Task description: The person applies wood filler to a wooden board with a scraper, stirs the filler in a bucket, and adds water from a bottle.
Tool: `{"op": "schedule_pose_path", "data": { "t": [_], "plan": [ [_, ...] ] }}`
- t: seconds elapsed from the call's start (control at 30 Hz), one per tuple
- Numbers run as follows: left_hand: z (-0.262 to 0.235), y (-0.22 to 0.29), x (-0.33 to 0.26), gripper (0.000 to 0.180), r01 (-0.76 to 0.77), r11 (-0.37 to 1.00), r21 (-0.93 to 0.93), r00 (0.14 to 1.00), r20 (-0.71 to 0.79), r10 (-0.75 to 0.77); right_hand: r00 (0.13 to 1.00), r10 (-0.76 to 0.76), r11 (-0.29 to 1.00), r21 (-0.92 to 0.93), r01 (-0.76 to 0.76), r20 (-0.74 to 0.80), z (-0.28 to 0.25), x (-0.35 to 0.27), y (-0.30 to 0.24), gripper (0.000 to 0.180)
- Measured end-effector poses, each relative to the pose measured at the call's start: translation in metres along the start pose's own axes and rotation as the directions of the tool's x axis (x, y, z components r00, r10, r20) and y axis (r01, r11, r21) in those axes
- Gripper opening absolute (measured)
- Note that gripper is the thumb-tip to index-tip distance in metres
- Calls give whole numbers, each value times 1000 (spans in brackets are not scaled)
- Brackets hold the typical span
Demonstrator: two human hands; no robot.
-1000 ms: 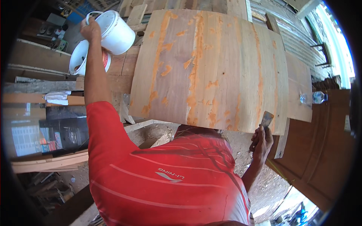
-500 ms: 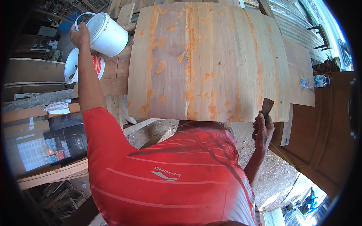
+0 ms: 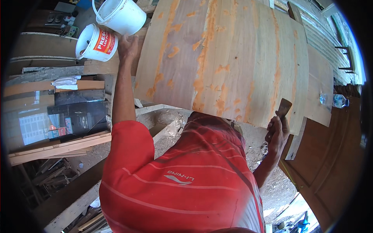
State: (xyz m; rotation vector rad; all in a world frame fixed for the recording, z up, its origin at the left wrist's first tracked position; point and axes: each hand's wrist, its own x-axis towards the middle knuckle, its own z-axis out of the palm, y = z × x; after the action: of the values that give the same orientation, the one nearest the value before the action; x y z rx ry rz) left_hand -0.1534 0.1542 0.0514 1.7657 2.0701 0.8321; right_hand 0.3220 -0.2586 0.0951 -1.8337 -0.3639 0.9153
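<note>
My right hand point(image 3: 278, 130) grips a putty knife point(image 3: 284, 108), its dark flat blade pointing up above the near right edge of the wooden panel point(image 3: 241, 58). Streaks and patches of orange filler point(image 3: 207, 50) run along the panel's boards. On the far left, my left hand point(image 3: 128, 46) is just below a lidded white bucket point(image 3: 123, 17); its fingers look apart and are off the handle. Whether they touch the bucket I cannot tell. Beside it, an open white tub point(image 3: 97, 42) with a red label leans at an angle, and something dark shows inside.
Brown door-like panels point(image 3: 326, 155) lie to the right, near a clear plastic bottle point(image 3: 340, 101). Dark glossy sheets point(image 3: 79, 116) and lengths of timber point(image 3: 62, 147) are stacked on the left. A white cloth point(image 3: 67, 82) rests there too. Debris covers the ground point(image 3: 171, 120).
My left hand has let go of the lidded bucket's handle and come down right, below the bucket. The view has shifted and turned; my right hand still holds the putty knife.
</note>
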Motion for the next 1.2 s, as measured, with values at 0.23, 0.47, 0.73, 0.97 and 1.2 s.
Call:
{"op": "schedule_pose_path", "data": {
  "t": [0.23,0.47,0.73,0.97,1.2],
  "plan": [
    [21,-12,-79,68,82,963,257,970,202,-137,984,-83,973,-225,46,-156,-80,36,53,34],
    [25,-37,-120,77,210,865,455,975,-32,-220,874,-326,863,-490,121,-360,-137,57,109,36],
    [7,-46,-134,75,185,871,454,974,35,-225,901,-194,954,-290,80,-387,-154,66,106,39],
    [-13,-61,-146,78,328,888,323,904,164,-394,869,23,1000,-2,-28,-495,-137,55,84,36],
    [-24,-73,-147,87,206,968,140,899,364,-244,885,254,925,365,-105,-389,-133,55,94,37]
  ]
}}
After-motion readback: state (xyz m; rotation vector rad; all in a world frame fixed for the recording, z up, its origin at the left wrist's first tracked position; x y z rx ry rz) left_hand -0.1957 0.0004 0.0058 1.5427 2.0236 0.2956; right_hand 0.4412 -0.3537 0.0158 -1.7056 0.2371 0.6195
